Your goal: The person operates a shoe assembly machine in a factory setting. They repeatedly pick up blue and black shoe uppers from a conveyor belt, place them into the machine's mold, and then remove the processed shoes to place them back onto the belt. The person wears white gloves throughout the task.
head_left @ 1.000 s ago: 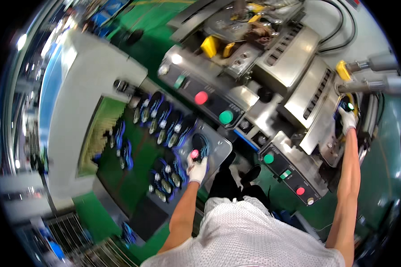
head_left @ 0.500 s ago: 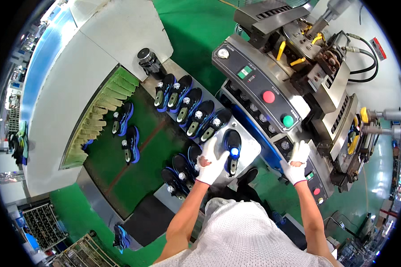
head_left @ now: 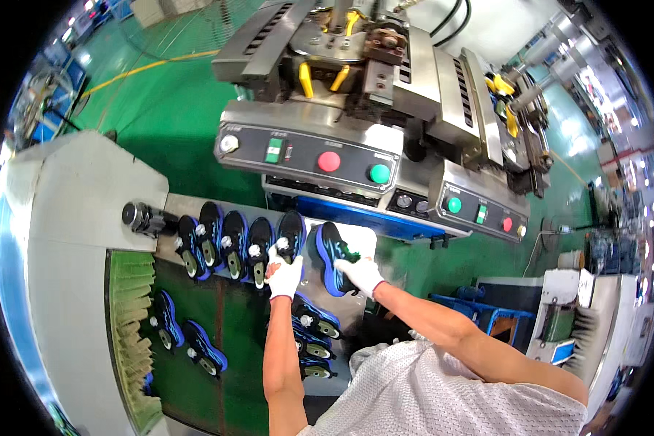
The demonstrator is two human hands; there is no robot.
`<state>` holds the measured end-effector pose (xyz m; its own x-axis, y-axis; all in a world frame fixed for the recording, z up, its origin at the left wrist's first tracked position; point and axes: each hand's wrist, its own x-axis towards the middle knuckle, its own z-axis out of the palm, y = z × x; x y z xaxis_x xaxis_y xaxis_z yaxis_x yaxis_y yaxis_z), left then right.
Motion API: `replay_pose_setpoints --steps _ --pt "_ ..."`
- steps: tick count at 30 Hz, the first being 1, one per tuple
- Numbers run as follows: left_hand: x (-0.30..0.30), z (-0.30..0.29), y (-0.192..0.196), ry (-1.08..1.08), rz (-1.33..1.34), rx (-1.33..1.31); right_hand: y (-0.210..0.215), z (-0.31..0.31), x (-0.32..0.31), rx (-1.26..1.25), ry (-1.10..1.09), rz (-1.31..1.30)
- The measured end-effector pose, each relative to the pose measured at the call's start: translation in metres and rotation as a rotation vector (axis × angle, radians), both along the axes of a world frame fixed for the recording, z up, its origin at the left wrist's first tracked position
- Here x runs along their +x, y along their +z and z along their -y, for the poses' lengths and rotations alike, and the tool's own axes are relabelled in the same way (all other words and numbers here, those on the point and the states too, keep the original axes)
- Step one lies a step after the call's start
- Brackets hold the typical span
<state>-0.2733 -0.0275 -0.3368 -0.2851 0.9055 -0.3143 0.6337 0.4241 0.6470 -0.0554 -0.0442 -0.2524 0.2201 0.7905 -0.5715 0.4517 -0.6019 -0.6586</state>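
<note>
My left hand [head_left: 285,276], in a white glove, is closed around the heel end of a black and blue sneaker [head_left: 291,231] at the right end of a row. My right hand [head_left: 360,276], gloved too, grips the heel side of another black sneaker [head_left: 330,251] on a white plate [head_left: 361,237]. That sneaker leans, its blue-purple sole facing left. To the left, several like sneakers [head_left: 234,243] stand side by side, with pale shoe-last parts showing in their openings. More sneakers [head_left: 316,320] lie below my left hand, partly hidden by my arm.
A metal press machine [head_left: 385,80] with control panels [head_left: 309,156] stands across the far side. A dark flask [head_left: 147,218] lies at the row's left end. On the left, two sneakers [head_left: 205,349] sit on a green conveyor beside a machine opening with green flaps [head_left: 132,327].
The view has turned. My right hand has come from the machine panel to the sneaker on the plate, which now tilts. My left hand has moved to the row's end sneaker.
</note>
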Motion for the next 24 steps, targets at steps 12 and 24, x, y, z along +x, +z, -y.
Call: replay_pose_setpoints --steps 12,24 --pt "0.289 0.119 0.146 -0.520 0.436 -0.020 0.082 0.198 0.244 0.229 -0.882 -0.313" --pt "0.670 0.271 0.303 -1.523 0.460 0.042 0.189 0.502 0.444 1.107 -1.973 0.180"
